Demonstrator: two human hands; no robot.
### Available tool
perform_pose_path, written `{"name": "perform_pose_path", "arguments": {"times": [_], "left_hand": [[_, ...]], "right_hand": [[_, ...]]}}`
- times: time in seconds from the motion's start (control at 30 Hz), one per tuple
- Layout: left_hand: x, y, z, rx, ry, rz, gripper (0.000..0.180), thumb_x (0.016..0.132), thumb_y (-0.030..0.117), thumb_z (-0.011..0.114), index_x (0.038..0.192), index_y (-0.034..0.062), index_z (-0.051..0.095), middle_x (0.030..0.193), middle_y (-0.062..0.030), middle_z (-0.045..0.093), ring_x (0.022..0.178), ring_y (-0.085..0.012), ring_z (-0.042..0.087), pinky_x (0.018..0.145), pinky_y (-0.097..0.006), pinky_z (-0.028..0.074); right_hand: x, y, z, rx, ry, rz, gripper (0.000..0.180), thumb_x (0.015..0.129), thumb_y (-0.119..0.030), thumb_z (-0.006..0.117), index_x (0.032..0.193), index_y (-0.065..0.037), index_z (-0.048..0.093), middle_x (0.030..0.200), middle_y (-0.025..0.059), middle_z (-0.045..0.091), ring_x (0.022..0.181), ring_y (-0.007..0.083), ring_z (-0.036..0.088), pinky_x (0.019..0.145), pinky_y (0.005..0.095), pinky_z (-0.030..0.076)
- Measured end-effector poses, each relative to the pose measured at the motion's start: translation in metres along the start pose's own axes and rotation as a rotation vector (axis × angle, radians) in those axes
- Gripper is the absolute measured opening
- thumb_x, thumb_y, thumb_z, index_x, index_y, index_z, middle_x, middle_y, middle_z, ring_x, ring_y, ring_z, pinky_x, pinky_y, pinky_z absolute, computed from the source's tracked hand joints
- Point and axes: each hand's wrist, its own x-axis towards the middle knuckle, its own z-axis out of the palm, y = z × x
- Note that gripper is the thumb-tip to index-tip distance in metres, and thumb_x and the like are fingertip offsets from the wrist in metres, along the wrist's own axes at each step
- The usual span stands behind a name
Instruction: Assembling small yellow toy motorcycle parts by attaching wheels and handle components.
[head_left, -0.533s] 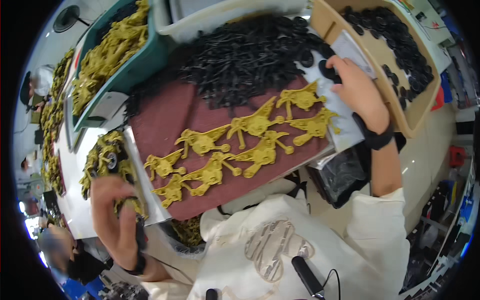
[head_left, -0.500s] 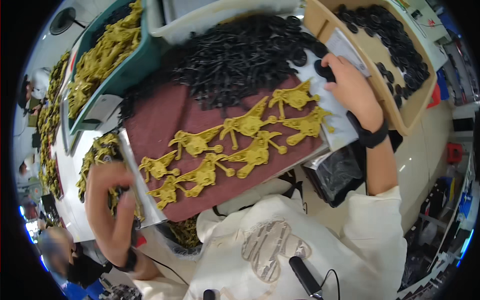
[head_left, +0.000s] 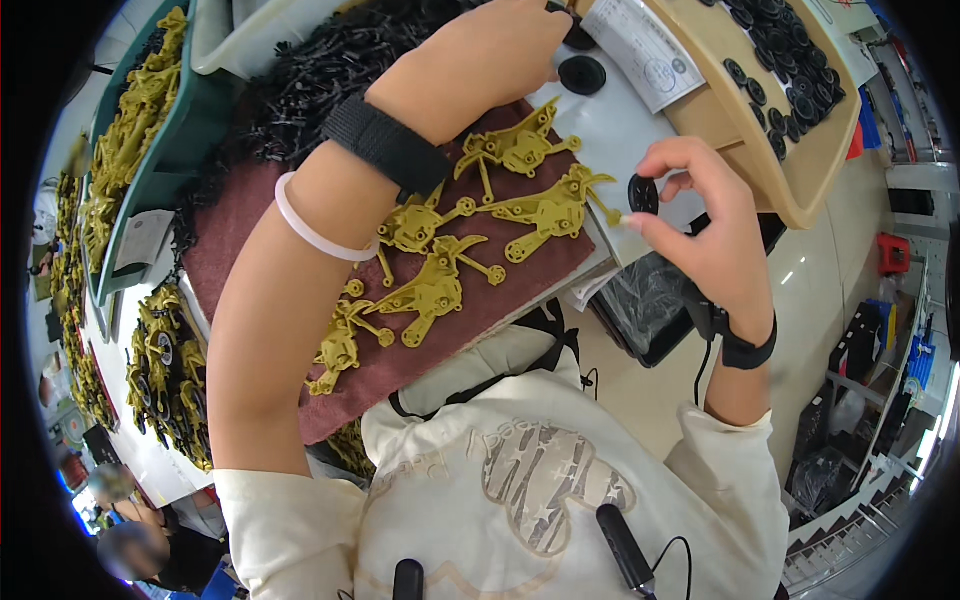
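My right hand (head_left: 705, 215) pinches a black wheel (head_left: 643, 194) on edge between thumb and fingers, above the right edge of the cloth. My left hand (head_left: 490, 55) reaches across to the top middle. Its fingers are apart, with the tips against a black wheel (head_left: 580, 38) on the white sheet; the hand hides part of their contact. Just below lies another black wheel (head_left: 583, 75). Yellow plastic toy frames (head_left: 548, 212) are laid out in two rows on the maroon cloth (head_left: 240, 225), some of them hidden behind my left forearm.
Thin black parts (head_left: 310, 85) are heaped beyond the cloth. A tan bin (head_left: 800, 205) with black wheels stands at right, a paper label (head_left: 643, 52) by its near wall. At left are a green bin (head_left: 165, 170) of yellow parts and a pile of assembled yellow-and-black pieces (head_left: 165, 370).
My left hand has swung from the pile at left across the cloth to the wheels at top. My right hand has lifted a black wheel off the sheet and drawn it closer to me.
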Motion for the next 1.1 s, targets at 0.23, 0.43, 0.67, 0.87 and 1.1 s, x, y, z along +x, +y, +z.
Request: {"name": "perform_pose_path", "arguments": {"times": [0.23, 0.43, 0.67, 0.87, 1.1], "left_hand": [[-0.005, 0.002, 0.010, -0.035, 0.151, -0.036, 0.021, 0.080, 0.012, 0.062, 0.095, -0.0016, 0.058, 0.096, -0.0184, 0.059, 0.095, -0.0329, 0.058, 0.086, -0.042, 0.047], [-0.007, 0.009, 0.011, -0.002, 0.167, -0.031, 0.023, 0.079, 0.014, 0.064, 0.094, -0.0025, 0.057, 0.096, -0.0188, 0.059, 0.094, -0.0338, 0.059, 0.084, -0.041, 0.048], [0.000, 0.020, -0.032, -0.317, 0.251, -0.178, 0.030, 0.077, 0.017, 0.067, 0.092, -0.0079, 0.060, 0.085, -0.0236, 0.062, 0.080, -0.0358, 0.063, 0.077, -0.042, 0.050], [-0.082, 0.075, -0.060, -0.709, 0.039, -0.110, 0.027, 0.072, 0.002, 0.068, 0.099, 0.0022, 0.061, 0.093, -0.0082, 0.057, 0.082, -0.0264, 0.058, 0.070, -0.033, 0.049], [-0.114, 0.103, -0.047, -0.537, -0.092, -0.060, 0.037, 0.071, 0.001, 0.069, 0.107, 0.0041, 0.059, 0.108, -0.0107, 0.056, 0.090, -0.0297, 0.060, 0.076, -0.038, 0.051]], "right_hand": [[-0.016, 0.015, 0.027, -0.085, 0.030, -0.051, 0.030, 0.068, -0.005, 0.078, 0.093, -0.002, 0.060, 0.101, 0.0094, 0.062, 0.085, 0.0262, 0.060, 0.075, 0.0334, 0.049], [-0.026, 0.015, 0.037, -0.122, 0.127, -0.066, 0.029, 0.066, -0.005, 0.080, 0.089, 0.000, 0.063, 0.097, 0.0102, 0.065, 0.089, 0.0287, 0.061, 0.075, 0.0350, 0.050], [-0.032, 0.018, 0.035, -0.207, 0.166, -0.085, 0.028, 0.064, -0.006, 0.082, 0.085, 0.001, 0.065, 0.096, 0.0106, 0.066, 0.086, 0.0289, 0.061, 0.072, 0.0350, 0.050], [-0.030, 0.019, 0.043, -0.197, 0.200, -0.145, 0.029, 0.063, -0.004, 0.082, 0.085, 0.003, 0.064, 0.093, 0.0107, 0.065, 0.084, 0.0292, 0.060, 0.071, 0.0351, 0.049], [-0.030, 0.023, 0.044, -0.179, 0.187, -0.183, 0.028, 0.065, -0.005, 0.081, 0.084, 0.002, 0.062, 0.095, 0.0101, 0.063, 0.087, 0.0287, 0.060, 0.073, 0.0352, 0.048]]}}
